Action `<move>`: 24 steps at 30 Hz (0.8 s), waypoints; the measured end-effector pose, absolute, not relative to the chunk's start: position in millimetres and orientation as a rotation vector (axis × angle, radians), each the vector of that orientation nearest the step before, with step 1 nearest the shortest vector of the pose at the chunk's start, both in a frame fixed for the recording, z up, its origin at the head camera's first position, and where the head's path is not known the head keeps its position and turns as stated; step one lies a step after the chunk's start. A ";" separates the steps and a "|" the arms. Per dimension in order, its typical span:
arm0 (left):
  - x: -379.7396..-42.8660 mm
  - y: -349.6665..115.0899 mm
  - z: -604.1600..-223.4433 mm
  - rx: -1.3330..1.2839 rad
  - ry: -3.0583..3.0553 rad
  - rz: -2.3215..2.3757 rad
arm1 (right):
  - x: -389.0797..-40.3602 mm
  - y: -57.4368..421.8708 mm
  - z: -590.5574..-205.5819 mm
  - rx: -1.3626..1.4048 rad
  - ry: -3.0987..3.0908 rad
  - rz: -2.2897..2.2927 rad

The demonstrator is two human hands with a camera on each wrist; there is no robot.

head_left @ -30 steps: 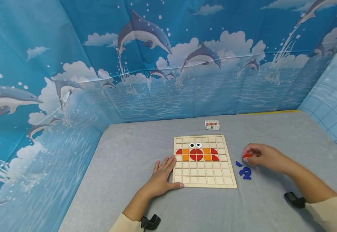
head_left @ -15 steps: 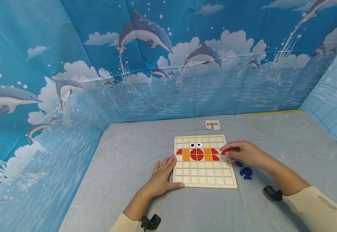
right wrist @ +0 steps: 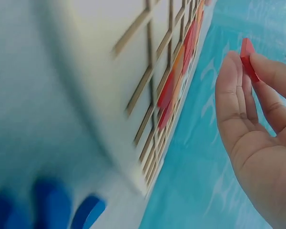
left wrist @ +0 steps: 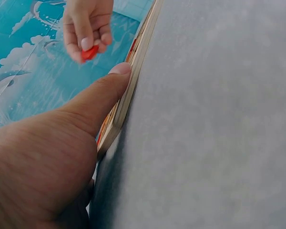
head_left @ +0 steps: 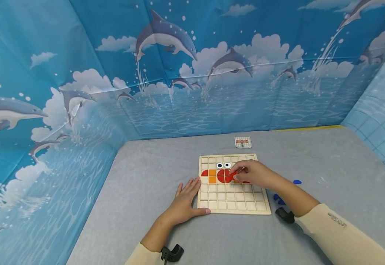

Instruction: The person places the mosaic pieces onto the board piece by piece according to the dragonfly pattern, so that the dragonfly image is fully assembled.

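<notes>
The square wooden grid board (head_left: 225, 198) lies on the grey cloth. My left hand (head_left: 185, 202) rests at its left edge with fingers spread and straight, the thumb along the near corner. Over the board, my right hand (head_left: 253, 173) pinches a small red piece (right wrist: 248, 59) between thumb and fingers; it looks held above the surface in the right wrist view. Set in the grid are two eye discs (head_left: 223, 165), a red circle (head_left: 223, 176) of wedges, an orange block (head_left: 212, 176) and a red wedge (head_left: 204, 173). The right hand covers most pieces on the right side.
Blue pieces (head_left: 278, 199) lie right of the board, partly behind the right forearm. Another blue piece (head_left: 297, 182) sits beyond that forearm. A small pattern card (head_left: 243, 142) lies behind the board. A dolphin-printed curtain (head_left: 192, 103) hangs along the back.
My right hand has carried the red piece leftward from beside the blue pieces to over the board's middle. One blue piece now shows farther right. The left hand has stayed put.
</notes>
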State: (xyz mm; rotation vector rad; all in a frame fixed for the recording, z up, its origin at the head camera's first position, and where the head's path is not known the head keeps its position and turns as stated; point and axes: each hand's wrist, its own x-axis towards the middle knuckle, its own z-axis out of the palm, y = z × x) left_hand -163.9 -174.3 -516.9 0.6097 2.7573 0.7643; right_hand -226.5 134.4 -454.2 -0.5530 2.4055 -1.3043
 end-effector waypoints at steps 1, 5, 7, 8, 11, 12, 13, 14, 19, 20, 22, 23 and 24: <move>-164.0 -174.5 -517.0 0.612 2.759 0.765 | -227.7 130.0 -454.1 -0.542 2.403 -1.305; -163.8 -174.7 -516.7 0.619 2.759 0.763 | -232.8 113.6 -452.9 -0.538 2.393 -1.301; -163.8 -174.8 -516.6 0.621 2.757 0.762 | -235.4 106.2 -452.7 -0.557 2.399 -1.292; -163.7 -174.8 -516.4 0.622 2.756 0.758 | -236.4 102.4 -452.2 -0.571 2.406 -1.286; -163.6 -174.5 -515.7 0.623 2.754 0.751 | -239.2 92.2 -452.4 -0.598 2.399 -1.269; -163.7 -174.5 -515.3 0.625 2.752 0.750 | -240.0 88.5 -452.6 -0.592 2.394 -1.267; -163.7 -174.4 -514.9 0.627 2.752 0.748 | -240.7 84.8 -453.2 -0.592 2.390 -1.263; -163.7 -174.3 -514.6 0.630 2.752 0.745 | -241.0 81.3 -453.3 -0.591 2.384 -1.258; -163.6 -174.3 -513.6 0.640 2.752 0.745 | -244.1 65.4 -456.1 -0.607 2.398 -1.218; -163.7 -174.5 -513.7 0.643 2.755 0.744 | -244.8 62.7 -456.3 -0.606 2.405 -1.207; -163.7 -174.7 -513.5 0.644 2.757 0.743 | -246.9 57.6 -457.2 -0.614 2.412 -1.185; -163.7 -174.8 -513.4 0.643 2.756 0.744 | -247.8 55.1 -457.2 -0.617 2.415 -1.172; -163.6 -174.9 -513.3 0.642 2.756 0.745 | -248.5 52.9 -456.9 -0.617 2.411 -1.168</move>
